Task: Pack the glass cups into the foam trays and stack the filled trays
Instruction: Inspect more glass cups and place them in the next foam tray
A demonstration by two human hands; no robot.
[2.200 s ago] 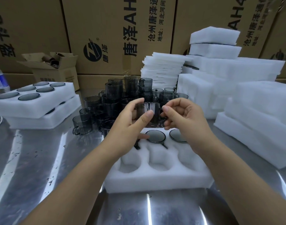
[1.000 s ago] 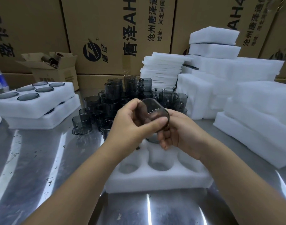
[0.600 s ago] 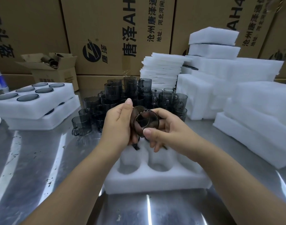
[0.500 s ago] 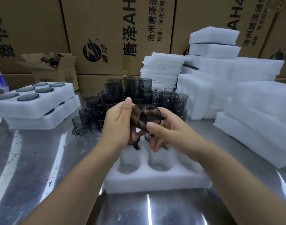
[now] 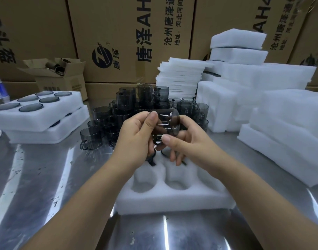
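We hold a smoky glass cup tipped on its side in the air, above the far end of the foam tray. Our left grip curls round its left side, and our right grip pinches it from the right. The tray lies on the steel tabletop. Just beyond stands a cluster of loose cups. 2 filled trays sit stacked at far left.

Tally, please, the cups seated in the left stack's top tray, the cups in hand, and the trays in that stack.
Seated cups in the top tray: 6
Held cup, gripped by left hand and right hand: 1
Trays in that stack, top tray and lower tray: 2
Total: 9
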